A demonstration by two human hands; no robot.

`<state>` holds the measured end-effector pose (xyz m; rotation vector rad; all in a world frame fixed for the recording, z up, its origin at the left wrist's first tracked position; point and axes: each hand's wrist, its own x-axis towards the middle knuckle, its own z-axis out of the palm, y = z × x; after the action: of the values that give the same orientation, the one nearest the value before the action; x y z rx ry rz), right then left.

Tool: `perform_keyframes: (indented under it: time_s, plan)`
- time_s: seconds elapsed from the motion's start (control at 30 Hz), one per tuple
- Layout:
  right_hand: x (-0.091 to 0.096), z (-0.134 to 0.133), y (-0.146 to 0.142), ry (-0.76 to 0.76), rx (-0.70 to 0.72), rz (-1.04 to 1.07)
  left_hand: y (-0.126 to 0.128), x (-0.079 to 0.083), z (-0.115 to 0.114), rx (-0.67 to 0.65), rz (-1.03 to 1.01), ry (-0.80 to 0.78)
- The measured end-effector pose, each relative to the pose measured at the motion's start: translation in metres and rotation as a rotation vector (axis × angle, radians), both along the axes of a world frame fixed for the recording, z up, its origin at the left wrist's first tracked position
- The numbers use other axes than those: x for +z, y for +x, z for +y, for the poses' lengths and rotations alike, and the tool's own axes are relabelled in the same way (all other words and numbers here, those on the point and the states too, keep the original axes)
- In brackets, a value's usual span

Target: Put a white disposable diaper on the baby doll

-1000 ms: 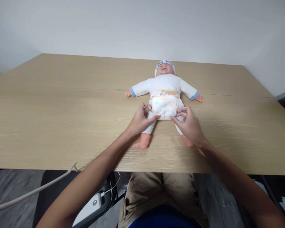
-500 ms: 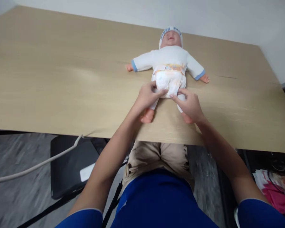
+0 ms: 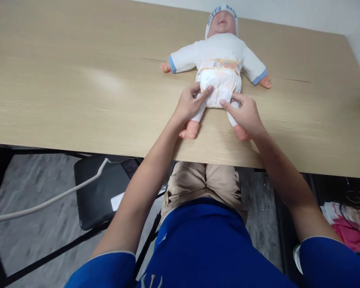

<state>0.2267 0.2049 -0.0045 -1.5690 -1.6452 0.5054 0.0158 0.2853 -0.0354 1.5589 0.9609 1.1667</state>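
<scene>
A baby doll [image 3: 219,48] lies on its back on the wooden table, arms spread, in a white outfit with blue cuffs and a lettered cap. Around its hips is a white diaper [image 3: 217,86] with an orange patterned waistband. My left hand [image 3: 193,100] grips the diaper's leg edge on the left side, thumb on its front and fingers at the doll's thigh. On the other side my right hand [image 3: 243,112] pinches the opposite leg edge between thumb and fingers. The doll's bare feet point toward me, near the table's front edge.
The wooden table [image 3: 78,100] reaches back to a pale wall. Below its edge at left stand a black chair seat [image 3: 93,200] with a white item on it and a pale cable [image 3: 48,204] in front. Pink fabric [image 3: 351,232] and other items lie at lower right.
The view has shifted, so the doll and table appear higher. My left thumb has moved up the diaper's front, and my right hand stays at its leg edge.
</scene>
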Motion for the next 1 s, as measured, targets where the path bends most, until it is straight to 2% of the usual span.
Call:
perform_keyframes:
  time_s: [0.13, 0.37, 0.63, 0.87, 1.0]
  plan:
    - [0.0, 0.001, 0.0, -0.022, 0.011, 0.053, 0.0, -0.001, 0.001, -0.04, -0.049, 0.0]
    - [-0.006, 0.007, 0.005, -0.024, 0.042, 0.132, -0.001, 0.007, -0.006, -0.043, -0.042, -0.028]
    - [-0.01, 0.007, 0.006, 0.006, 0.058, 0.164, -0.004, 0.014, -0.012, -0.1, -0.029, -0.047]
    - [-0.008, 0.006, 0.006, -0.016, 0.041, 0.155, -0.007, 0.016, -0.01, -0.166, -0.047, -0.067]
    - [-0.007, 0.005, 0.005, -0.007, 0.04, 0.15, -0.007, 0.014, -0.009, -0.161, -0.078, -0.11]
